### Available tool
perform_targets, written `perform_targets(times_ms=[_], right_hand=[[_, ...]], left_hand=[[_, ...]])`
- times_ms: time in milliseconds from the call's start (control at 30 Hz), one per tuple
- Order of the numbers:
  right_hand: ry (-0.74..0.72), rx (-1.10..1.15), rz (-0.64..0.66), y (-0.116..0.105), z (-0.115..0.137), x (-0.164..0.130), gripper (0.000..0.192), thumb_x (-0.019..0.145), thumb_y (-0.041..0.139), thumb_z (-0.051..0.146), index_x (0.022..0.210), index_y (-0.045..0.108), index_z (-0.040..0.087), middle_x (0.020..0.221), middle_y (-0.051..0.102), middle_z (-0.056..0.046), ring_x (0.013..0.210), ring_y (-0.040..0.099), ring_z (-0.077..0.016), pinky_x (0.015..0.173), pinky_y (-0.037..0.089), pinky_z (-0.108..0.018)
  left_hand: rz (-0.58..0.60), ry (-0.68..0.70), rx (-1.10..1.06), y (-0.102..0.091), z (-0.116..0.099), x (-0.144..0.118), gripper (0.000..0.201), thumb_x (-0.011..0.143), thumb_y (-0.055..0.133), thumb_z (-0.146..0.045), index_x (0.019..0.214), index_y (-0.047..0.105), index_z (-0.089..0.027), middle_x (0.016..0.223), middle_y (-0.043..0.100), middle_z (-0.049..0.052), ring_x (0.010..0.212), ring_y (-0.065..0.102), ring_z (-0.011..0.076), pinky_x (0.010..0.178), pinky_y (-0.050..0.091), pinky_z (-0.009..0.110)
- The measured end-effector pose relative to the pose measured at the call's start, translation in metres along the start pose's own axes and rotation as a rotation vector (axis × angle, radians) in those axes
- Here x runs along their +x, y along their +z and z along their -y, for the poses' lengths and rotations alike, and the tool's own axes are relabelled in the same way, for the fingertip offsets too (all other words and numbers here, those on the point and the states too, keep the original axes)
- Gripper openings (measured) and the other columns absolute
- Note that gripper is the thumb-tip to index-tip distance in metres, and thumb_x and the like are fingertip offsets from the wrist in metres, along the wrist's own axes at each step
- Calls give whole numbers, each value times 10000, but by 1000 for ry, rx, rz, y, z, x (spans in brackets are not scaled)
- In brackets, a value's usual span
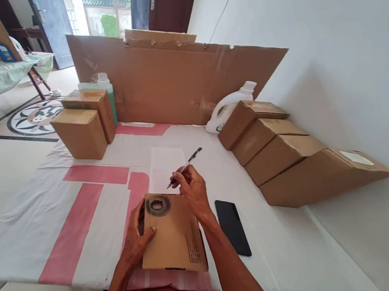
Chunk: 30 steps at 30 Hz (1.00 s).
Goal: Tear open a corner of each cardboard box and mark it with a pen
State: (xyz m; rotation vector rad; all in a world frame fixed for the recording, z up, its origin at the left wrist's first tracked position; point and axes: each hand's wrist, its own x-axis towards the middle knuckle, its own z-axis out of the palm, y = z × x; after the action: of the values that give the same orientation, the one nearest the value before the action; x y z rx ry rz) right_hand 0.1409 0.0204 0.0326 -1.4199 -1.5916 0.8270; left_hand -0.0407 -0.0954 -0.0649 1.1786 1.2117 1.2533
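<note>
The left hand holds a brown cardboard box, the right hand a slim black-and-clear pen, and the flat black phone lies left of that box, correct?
Not quite: the head view shows the flat black phone right of the brown cardboard box. The rest stands.

There are two hands (195, 190), one pen (191, 158), one black phone (232, 227) and seven cardboard boxes (170, 242).

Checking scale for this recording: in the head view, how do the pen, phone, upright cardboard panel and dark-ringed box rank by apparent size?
Largest to smallest, by visible area:
1. Upright cardboard panel
2. Dark-ringed box
3. Phone
4. Pen
</note>
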Motion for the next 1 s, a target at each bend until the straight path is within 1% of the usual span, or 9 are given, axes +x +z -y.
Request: perform_targets(times_ms=[100, 167, 233, 333, 467, 567, 667, 767, 1000], right_hand=[[72, -213, -56, -33, -19, 13, 181, 985, 484, 418, 992, 526, 242, 773, 660, -4, 732, 635, -197, 714, 453, -299], [155, -364, -19, -50, -39, 11, 86, 942, 558, 314, 914, 540, 235, 662, 603, 8, 681, 599, -212, 668, 390, -299], [226, -488, 46, -58, -58, 2, 98, 900, 597, 220, 829, 530, 230, 639, 589, -4, 653, 579, -211, 624, 328, -291], [265, -610, 121, -52, -74, -18, 105, 926, 575, 186, 836, 531, 217, 732, 644, -49, 680, 591, -212, 602, 287, -286], [274, -693, 148, -46, -72, -40, 104, 1012, 504, 270, 942, 553, 210, 855, 694, -89, 772, 640, -241, 627, 324, -296], [311, -727, 88, -61, -67, -59, 167, 1027, 494, 364, 1015, 564, 212, 1014, 702, -130, 927, 665, -281, 719, 414, -326], [434, -770, -35, -85, -72, -87, 296, 956, 590, 405, 1102, 573, 149, 1209, 626, -264, 1181, 589, -411, 855, 464, -425], [562, -744, -104, -102, -85, -112, 434, 834, 710, 451, 1064, 602, 98, 1207, 597, -347, 1244, 531, -513, 903, 473, -522], [619, -303, -157, -107, -107, -118, 504, 653, 782, 534, 947, 648, 147, 1006, 732, -241, 1023, 687, -459, 853, 526, -544]], left_hand=[[-3, -10, 14, -1, 0, 1, 871, 846, 706, -479, 1596, 334, -238, 1637, 384, 128, 1514, 376, 352, 1255, 309, 509], [-2, -7, 17, -2, 0, 2, 875, 852, 706, -508, 1596, 332, -240, 1638, 381, 127, 1515, 378, 352, 1251, 324, 502], [0, -9, 14, -2, 1, 2, 885, 852, 708, -535, 1595, 330, -236, 1636, 377, 133, 1512, 385, 352, 1241, 350, 493], [-3, -24, 20, -2, 1, 3, 897, 847, 714, -552, 1592, 328, -234, 1634, 375, 141, 1509, 391, 352, 1238, 361, 496], [-10, -27, 23, -2, 0, 2, 899, 840, 716, -569, 1588, 335, -248, 1630, 381, 141, 1511, 384, 368, 1237, 358, 520], [-9, -32, 17, -2, -2, 2, 887, 843, 722, -562, 1587, 343, -263, 1629, 389, 131, 1507, 392, 372, 1235, 363, 529], [-11, -27, 34, -3, -2, 2, 872, 842, 730, -551, 1581, 364, -268, 1625, 405, 128, 1505, 391, 378, 1240, 349, 546], [-10, -19, 28, -3, -1, 2, 881, 843, 727, -546, 1587, 356, -255, 1621, 408, 136, 1495, 402, 380, 1235, 352, 548], [1, -17, 25, -3, 0, 2, 873, 848, 718, -540, 1583, 350, -243, 1603, 432, 143, 1475, 428, 377, 1226, 349, 558]])
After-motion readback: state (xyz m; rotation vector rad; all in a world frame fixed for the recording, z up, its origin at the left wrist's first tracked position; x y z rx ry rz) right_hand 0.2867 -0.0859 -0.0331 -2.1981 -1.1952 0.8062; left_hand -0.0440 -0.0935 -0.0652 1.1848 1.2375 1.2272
